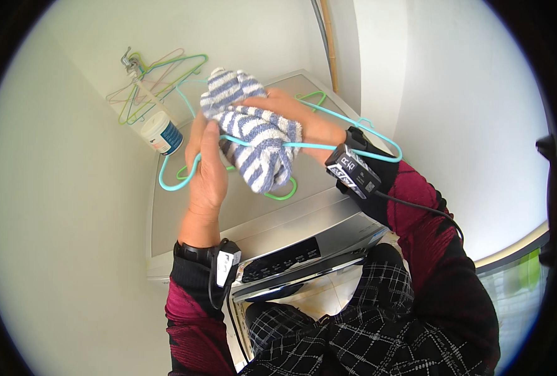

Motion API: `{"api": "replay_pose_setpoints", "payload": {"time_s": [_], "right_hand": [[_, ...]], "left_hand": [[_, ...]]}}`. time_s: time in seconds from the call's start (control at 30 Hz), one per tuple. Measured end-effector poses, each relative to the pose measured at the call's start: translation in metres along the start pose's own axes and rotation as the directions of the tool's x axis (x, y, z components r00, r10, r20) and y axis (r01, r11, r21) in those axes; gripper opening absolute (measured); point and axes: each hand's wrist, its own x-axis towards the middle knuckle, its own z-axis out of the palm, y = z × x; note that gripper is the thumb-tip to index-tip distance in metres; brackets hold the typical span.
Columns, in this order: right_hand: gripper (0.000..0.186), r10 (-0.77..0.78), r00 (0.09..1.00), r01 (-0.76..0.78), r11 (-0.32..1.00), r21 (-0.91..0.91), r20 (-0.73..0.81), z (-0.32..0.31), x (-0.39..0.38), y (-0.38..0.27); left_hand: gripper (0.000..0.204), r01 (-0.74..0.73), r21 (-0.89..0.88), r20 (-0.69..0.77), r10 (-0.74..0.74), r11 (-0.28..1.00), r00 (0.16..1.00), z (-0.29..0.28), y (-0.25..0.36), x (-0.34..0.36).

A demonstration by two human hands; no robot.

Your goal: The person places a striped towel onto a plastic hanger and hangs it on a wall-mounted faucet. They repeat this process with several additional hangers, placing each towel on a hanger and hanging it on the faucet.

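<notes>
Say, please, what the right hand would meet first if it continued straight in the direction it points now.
The striped cloth: the fingers of the right hand already appear to lie against it. What comes behind it is hard to judge for depth.

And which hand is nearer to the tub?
The left. The left hand is just to the right of the tub, at the left edge of the striped cloth; the right hand is farther right, its fingers on the cloth.
</notes>
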Motion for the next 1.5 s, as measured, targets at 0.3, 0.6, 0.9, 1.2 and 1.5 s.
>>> {"api": "replay_pose_setpoints", "payload": {"time_s": [0.3, 0.6, 0.9, 1.2, 1.5], "right_hand": [[0.054, 0.246, 0.967, -0.093, 0.573, -0.814, 0.063, -0.020, 0.022, 0.029], [0.038, 0.014, 0.967, -0.065, 0.980, -0.190, -0.255, -0.087, 0.032, -0.012], [0.053, -0.412, 0.910, 0.259, 0.634, -0.728, -0.035, 0.039, 0.003, 0.068], [0.060, -0.465, 0.822, 0.067, 0.651, -0.756, -0.328, -0.037, 0.041, 0.011], [0.060, -0.290, 0.929, -0.009, 0.599, -0.801, -0.228, -0.022, 0.023, 0.041]], "left_hand": [[0.062, -0.164, -0.274, -0.080, 0.147, 0.948, 0.986, -0.012, -0.002, 0.004], [0.039, -0.003, -0.793, -0.166, -0.211, 0.610, 0.963, -0.084, -0.003, 0.018], [0.040, 0.158, -0.844, -0.026, -0.334, 0.513, 0.942, -0.077, -0.023, 0.023], [0.045, 0.443, -0.747, 0.379, -0.229, 0.497, 0.896, -0.039, -0.019, 0.013], [0.040, 0.351, -0.595, 0.085, -0.378, 0.722, 0.922, -0.035, -0.020, 0.010]]}}
